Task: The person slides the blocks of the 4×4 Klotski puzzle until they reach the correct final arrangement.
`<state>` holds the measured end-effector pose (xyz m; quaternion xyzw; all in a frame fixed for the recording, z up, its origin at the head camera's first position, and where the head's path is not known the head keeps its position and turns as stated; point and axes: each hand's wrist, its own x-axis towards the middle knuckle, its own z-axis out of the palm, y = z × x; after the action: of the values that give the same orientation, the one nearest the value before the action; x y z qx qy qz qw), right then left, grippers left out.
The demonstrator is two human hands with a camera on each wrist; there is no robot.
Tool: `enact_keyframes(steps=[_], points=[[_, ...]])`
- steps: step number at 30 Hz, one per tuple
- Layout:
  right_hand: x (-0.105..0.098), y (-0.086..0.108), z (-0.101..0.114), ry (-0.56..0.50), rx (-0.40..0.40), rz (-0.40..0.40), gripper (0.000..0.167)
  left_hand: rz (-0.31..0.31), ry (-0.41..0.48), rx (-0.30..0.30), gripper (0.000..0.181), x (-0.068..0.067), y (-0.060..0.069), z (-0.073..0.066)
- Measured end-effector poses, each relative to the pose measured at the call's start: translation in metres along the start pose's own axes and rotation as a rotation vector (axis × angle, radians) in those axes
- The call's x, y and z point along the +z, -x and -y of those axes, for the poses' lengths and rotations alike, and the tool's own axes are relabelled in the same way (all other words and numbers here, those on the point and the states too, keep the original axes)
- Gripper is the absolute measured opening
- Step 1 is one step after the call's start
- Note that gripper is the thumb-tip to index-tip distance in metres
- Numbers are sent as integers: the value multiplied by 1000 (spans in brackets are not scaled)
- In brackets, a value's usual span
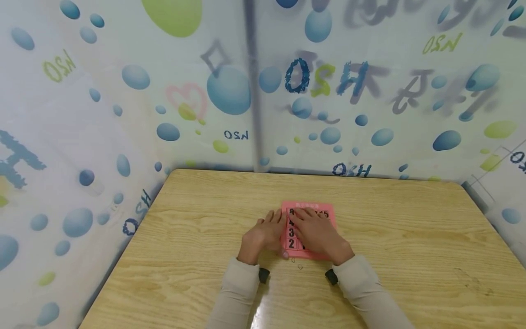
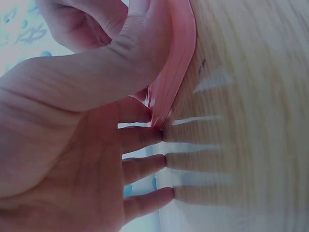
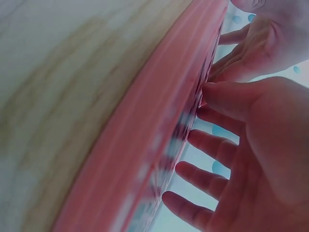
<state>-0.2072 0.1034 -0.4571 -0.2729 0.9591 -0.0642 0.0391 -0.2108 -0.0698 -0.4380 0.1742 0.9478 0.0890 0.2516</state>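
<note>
A pink sliding number puzzle (image 1: 310, 255) with black digits lies flat on the wooden table. My left hand (image 1: 265, 232) rests against its left side, thumb by the near left corner. In the left wrist view, the thumb (image 2: 130, 48) lies along the pink edge (image 2: 176, 63), and straight fingers (image 2: 142, 169) touch the table beyond. Over the number tiles spreads my right hand (image 1: 318, 232), covering much of the board. The right wrist view shows its thumb (image 3: 231, 99) and extended fingertips touching the top of the puzzle (image 3: 140, 125).
The wooden table (image 1: 185, 256) extends around the board on all sides. Behind it stands a wall covering (image 1: 271, 128) printed with bubbles and letters. Two small ring-shaped marks (image 1: 300, 267) show near the board's front edge. Black wrist straps (image 1: 331, 276) sit at the cuffs.
</note>
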Motion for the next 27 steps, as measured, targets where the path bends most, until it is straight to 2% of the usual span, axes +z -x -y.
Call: enact_keyframes(steps=[27], points=[[-3,7,-7,30,16,-12,46,-14,5,4,116,-1,4,-2]])
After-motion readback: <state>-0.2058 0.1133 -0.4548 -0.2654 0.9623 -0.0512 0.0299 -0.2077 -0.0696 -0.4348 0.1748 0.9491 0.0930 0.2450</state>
